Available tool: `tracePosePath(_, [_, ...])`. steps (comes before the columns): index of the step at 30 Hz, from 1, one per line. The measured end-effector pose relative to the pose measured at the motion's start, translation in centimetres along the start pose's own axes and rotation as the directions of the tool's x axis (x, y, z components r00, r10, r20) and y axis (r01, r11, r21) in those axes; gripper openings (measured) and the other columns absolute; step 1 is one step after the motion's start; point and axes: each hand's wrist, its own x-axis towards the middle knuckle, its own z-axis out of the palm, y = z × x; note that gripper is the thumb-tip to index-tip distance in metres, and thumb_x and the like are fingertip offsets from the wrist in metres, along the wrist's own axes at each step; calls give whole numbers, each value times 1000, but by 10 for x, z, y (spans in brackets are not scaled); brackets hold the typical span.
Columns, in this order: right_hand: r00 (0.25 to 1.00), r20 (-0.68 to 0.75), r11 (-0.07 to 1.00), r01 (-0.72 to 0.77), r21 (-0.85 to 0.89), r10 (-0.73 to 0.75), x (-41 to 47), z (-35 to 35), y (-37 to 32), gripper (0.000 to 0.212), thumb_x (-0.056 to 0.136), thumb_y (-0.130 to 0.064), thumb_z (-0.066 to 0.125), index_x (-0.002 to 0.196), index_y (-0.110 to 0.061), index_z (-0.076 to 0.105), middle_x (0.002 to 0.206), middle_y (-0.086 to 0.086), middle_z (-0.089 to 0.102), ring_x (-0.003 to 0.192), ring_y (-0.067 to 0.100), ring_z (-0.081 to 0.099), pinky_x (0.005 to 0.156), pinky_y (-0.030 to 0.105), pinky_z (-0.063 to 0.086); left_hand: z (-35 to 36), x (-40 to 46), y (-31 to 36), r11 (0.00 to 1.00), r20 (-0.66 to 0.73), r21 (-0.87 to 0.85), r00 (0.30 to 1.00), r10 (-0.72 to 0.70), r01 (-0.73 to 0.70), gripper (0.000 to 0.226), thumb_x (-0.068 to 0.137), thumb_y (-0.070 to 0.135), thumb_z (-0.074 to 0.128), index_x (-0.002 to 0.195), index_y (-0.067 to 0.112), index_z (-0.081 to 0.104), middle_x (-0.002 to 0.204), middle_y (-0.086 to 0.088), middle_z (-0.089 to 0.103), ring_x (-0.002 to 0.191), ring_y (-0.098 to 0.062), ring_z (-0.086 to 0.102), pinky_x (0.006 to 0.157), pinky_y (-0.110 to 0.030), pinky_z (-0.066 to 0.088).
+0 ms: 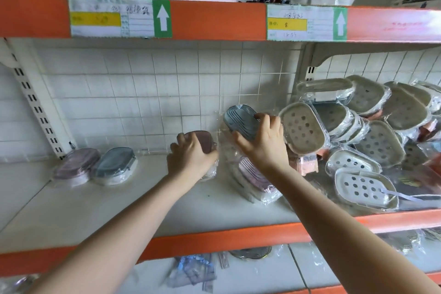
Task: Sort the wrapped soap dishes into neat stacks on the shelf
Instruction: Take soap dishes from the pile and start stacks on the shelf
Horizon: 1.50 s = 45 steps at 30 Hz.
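On the middle shelf point(95, 210), both hands are loaded. Right hand point(262, 141) grips a wrapped blue dish point(241, 122), fingers over the top edge, thumb under, dish tilted up on edge with its long axis running up-left to down-right. Left hand point(191, 157) is curled round a pink dish point(202, 141), low near the shelf surface.

Two started stacks sit well left: pink stack point(76, 167), blue stack point(115, 166), touching side by side. Both lie left of the grips, so the left hand is nearer; my read is the right must cross over. Unsorted pile point(372, 138) lies right, with a striped dish point(255, 176) just under the right wrist.

Labels point(306, 22) above: "8" reads on yellow, white arrows on green; the rest is handwriting I can't read.
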Motion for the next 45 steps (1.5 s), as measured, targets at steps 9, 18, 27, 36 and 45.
tracePosePath(9, [991, 125, 989, 40, 139, -57, -25, 67, -59, 80, 71, -67, 60, 121, -6, 47, 114, 17, 45, 109, 39, 45, 90, 45, 42, -27, -17, -91, 997, -22, -29, 997, -78, 78, 68, 74, 67, 52, 128, 26, 45, 130, -4, 42, 121, -31, 44, 95, -44, 43])
tracePosePath(18, [970, 243, 997, -8, 78, -11, -61, 123, -92, 66, 76, -55, 65, 121, -10, 46, 118, 12, 43, 114, 34, 42, 83, 43, 46, -52, -36, -167, 987, -1, 101, 992, -124, 123, 59, 80, 59, 53, 128, 26, 41, 135, -2, 38, 121, -30, 43, 90, -41, 43])
tracePosePath(27, [951, 305, 998, -59, 8, 53, -102, 168, -106, 62, 78, -57, 63, 119, -14, 46, 117, 9, 42, 114, 30, 42, 83, 40, 46, -62, -42, -229, 974, 84, 175, 984, -157, 141, 59, 80, 50, 57, 129, 23, 39, 134, -3, 37, 119, -31, 40, 92, -40, 40])
tracePosePath(36, [960, 269, 994, -52, -98, 77, -119, 188, -108, 66, 75, -58, 66, 116, -9, 51, 113, 13, 46, 106, 35, 48, 79, 42, 49, -63, -36, -259, 973, 76, 189, 986, -150, 134, 63, 81, 51, 55, 133, 21, 36, 135, -6, 36, 119, -32, 41, 91, -41, 42])
tracePosePath(45, [882, 289, 923, 384, 19, -373, -140, 182, -154, 46, 84, -44, 44, 110, -10, 59, 119, 11, 54, 107, 31, 56, 87, 34, 48, -66, -24, -291, 963, 138, -176, 973, -183, 206, 65, 89, 42, 56, 139, 9, 32, 135, -19, 39, 126, -33, 40, 103, -40, 36])
